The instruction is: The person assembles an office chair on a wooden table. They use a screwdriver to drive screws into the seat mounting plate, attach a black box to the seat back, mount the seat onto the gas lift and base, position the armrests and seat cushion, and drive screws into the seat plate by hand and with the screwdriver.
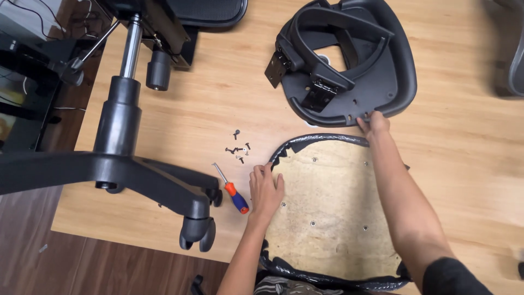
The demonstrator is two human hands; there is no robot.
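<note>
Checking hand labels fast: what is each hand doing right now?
Left hand: open, flat on the edge of the seat board, holding nothing.
Right hand: fingers curled on the rim of the black plastic seat shell; grip cannot be told.

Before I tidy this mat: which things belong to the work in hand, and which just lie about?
In hand:
left hand on seat board
right hand on black plastic shell

Lying about:
screwdriver
loose screws
chair base

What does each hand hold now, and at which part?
The left hand lies on the seat board's left edge, fingers at its torn black cover. The right hand grips the black plastic shell by its near rim.
</note>
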